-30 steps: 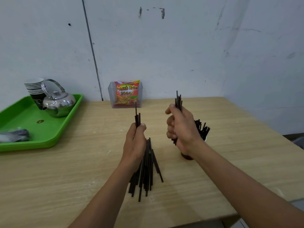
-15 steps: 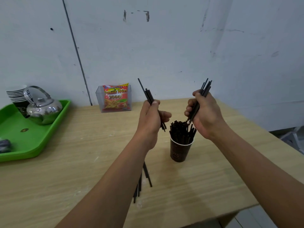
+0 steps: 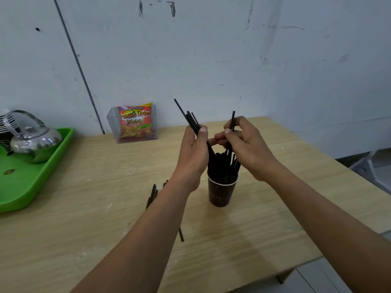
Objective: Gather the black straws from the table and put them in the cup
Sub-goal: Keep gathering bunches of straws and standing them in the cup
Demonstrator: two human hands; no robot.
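Note:
A dark paper cup (image 3: 220,192) stands on the wooden table (image 3: 84,218), packed with several black straws (image 3: 222,166). Just above its left rim, my left hand (image 3: 193,151) grips a small bundle of black straws (image 3: 190,119) that tilt up and to the left. My right hand (image 3: 245,144) is above the cup's right side, pinching one black straw (image 3: 232,121) nearly upright with its lower end among those in the cup. More loose straws (image 3: 152,195) lie on the table, mostly hidden behind my left forearm.
A green tray (image 3: 31,182) at the left holds a steel kettle (image 3: 31,142) and stacked cups (image 3: 6,125). A clear holder with a red snack packet (image 3: 135,123) stands against the wall. The table's edges run close at the right and front.
Both hands have come closer together over the cup. My right hand has gone from a fistful of straws to pinching a single one, and my left hand's bundle now reaches the cup's rim.

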